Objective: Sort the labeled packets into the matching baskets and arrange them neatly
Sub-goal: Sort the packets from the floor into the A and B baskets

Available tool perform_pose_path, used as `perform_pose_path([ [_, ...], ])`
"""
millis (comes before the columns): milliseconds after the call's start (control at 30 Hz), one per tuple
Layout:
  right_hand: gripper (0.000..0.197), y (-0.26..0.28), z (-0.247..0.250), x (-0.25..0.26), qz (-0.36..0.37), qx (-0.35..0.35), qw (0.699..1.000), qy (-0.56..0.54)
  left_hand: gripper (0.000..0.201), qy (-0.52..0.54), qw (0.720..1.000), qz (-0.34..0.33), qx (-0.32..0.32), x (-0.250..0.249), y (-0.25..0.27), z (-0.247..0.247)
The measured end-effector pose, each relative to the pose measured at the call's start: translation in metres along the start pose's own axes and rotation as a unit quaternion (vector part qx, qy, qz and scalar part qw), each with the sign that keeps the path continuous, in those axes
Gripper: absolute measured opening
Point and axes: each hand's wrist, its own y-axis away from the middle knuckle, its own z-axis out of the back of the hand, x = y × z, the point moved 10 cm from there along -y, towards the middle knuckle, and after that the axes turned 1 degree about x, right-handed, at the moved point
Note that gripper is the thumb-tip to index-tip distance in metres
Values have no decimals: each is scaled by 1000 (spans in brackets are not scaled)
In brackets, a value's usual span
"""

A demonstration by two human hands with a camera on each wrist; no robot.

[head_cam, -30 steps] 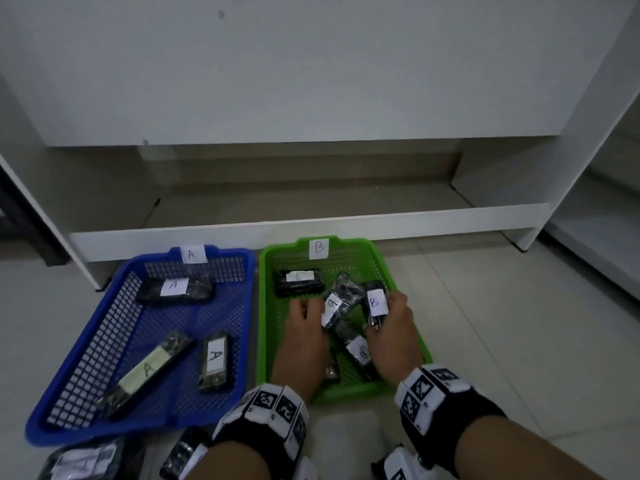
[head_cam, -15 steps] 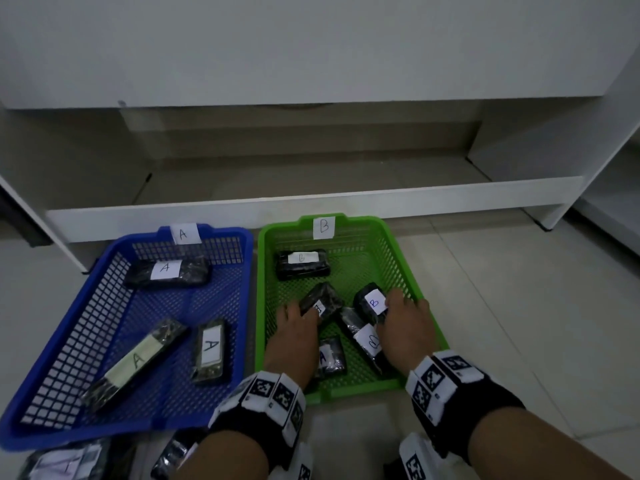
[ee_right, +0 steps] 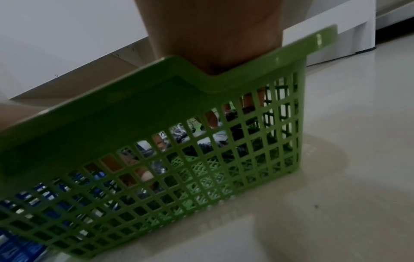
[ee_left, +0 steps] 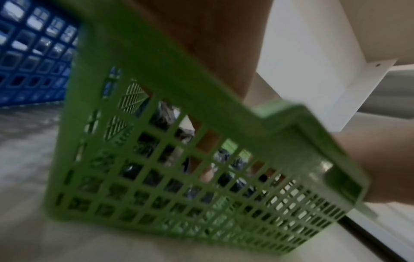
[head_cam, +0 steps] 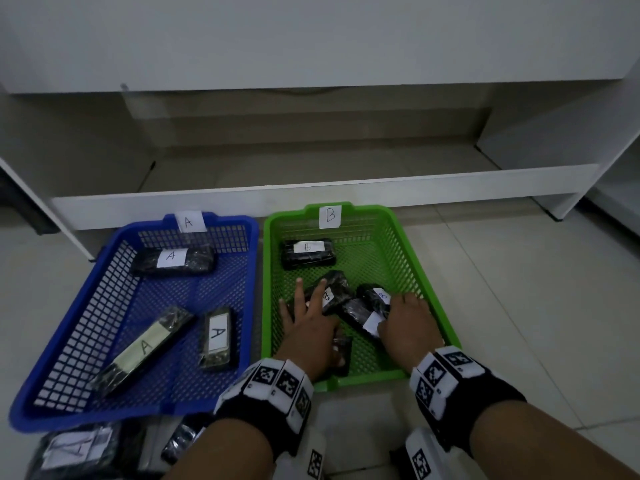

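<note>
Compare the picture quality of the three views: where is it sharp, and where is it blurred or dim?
Head view: dim overall but fairly sharp, the labels on the blue basket and green basket readable. Left wrist view: the green basket's wall smeared by blur. Right wrist view: the mesh sharper, its rim in shadow, the packets behind indistinct.

Green mesh basket (head_cam: pixel 429 271), blue mesh basket (head_cam: pixel 86 306), black packets (head_cam: pixel 308 253) — white labels, checkered black-and-white wristbands (head_cam: pixel 277 382).

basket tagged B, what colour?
Green basket, with a mesh bottom and grid walls. Clearest in the head view.
</note>
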Motion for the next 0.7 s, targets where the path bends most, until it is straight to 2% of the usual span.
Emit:
perform_pose_path([
  [100,43,4,5,4,-4,6,1000,23,29,12,999,-29,-20,-1,5,13],
  [167,40,7,16,11,3,-7,999,37,28,101,993,-46,-39,-1,9,24],
  [233,39,10,30,27,24,-36,999,30,27,232,970,-46,-61,4,17,39],
  [333,32,22,52,64,81,-102,991,-18,23,352,931,-27,-90,19,32,64],
  [467,26,53,58,117,157,-128,978,-49,25,395,905,29,-157,71,62,94],
  [533,25,71,55,138,191,-134,971,-50,24,411,893,71,-169,110,79,96],
  [633,26,101,51,164,250,-158,953,-68,22,352,919,114,-137,162,96,88],
  [700,26,124,46,175,271,-174,944,-73,21,309,939,112,-100,185,104,78],
])
